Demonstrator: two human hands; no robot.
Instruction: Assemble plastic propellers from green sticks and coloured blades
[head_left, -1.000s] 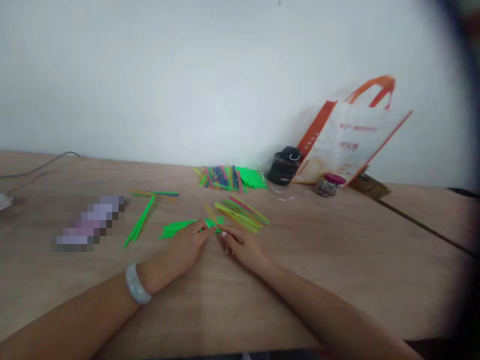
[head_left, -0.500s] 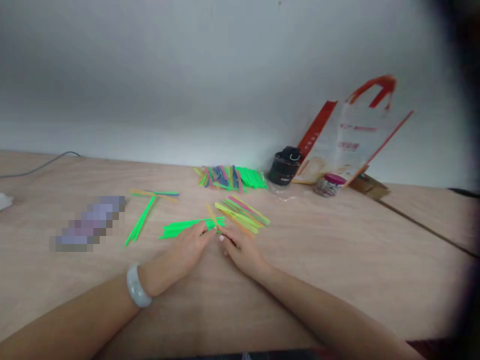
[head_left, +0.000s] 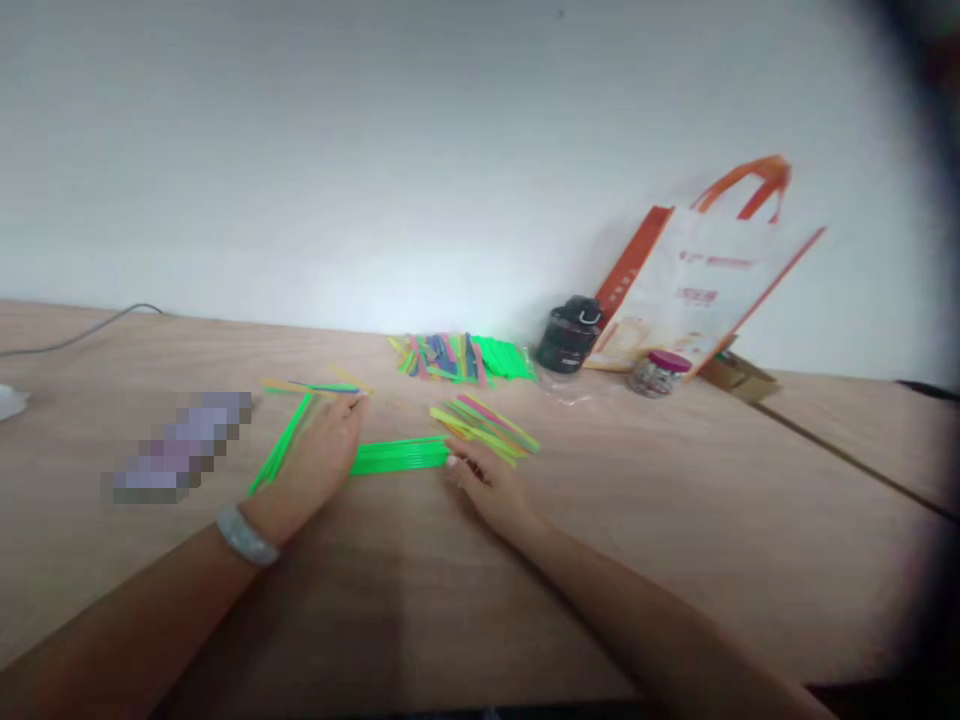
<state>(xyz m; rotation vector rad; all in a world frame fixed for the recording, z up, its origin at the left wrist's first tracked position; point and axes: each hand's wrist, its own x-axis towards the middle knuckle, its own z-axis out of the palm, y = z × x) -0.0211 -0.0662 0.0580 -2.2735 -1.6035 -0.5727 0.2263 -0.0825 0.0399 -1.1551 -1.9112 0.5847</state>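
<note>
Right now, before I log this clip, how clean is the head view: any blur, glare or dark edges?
In the head view, the whole image is soft, smearing the edges of the green sticks; a pixelated mosaic patch hides something on the table; a dark blurred band runs down the right edge; the white wall looks pale and washed out; the table darkens under the left forearm.

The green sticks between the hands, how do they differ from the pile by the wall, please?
The green sticks are one colour; the pile mixes blue, pink and green. The green sticks lie parallel; the pile lies jumbled. Both rest on the table.
</note>
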